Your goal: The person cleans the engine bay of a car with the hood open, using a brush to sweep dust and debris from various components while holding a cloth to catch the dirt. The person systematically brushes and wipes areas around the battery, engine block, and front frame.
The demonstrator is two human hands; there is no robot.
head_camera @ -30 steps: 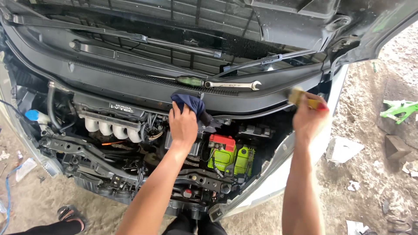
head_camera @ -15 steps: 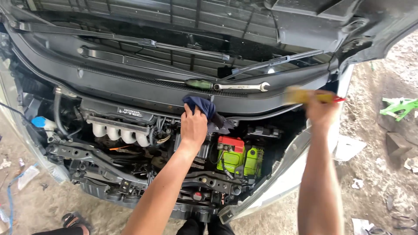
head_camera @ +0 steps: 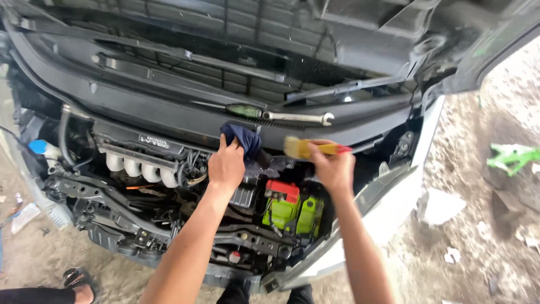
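I look down into an open car engine bay [head_camera: 140, 169]. My left hand [head_camera: 226, 164] presses a dark blue rag [head_camera: 242, 139] against the parts just below the black cowl. My right hand [head_camera: 333, 166] grips a paintbrush [head_camera: 315, 148] with a yellow ferrule and red handle, its pale bristles pointing left toward the rag. Below both hands sits a green battery [head_camera: 292, 211] with a red terminal cover [head_camera: 282, 191].
A wrench [head_camera: 297, 117] and a green-handled screwdriver [head_camera: 236, 109] lie on the cowl ledge under the wiper arms. A silver intake manifold [head_camera: 140, 168] sits at left. The white fender [head_camera: 388, 214] borders the right; dirt ground with debris lies beyond. A sandalled foot [head_camera: 79, 281] shows lower left.
My right hand has brought the brush leftward from the fender side to just beside the rag. My left hand stays on the rag.
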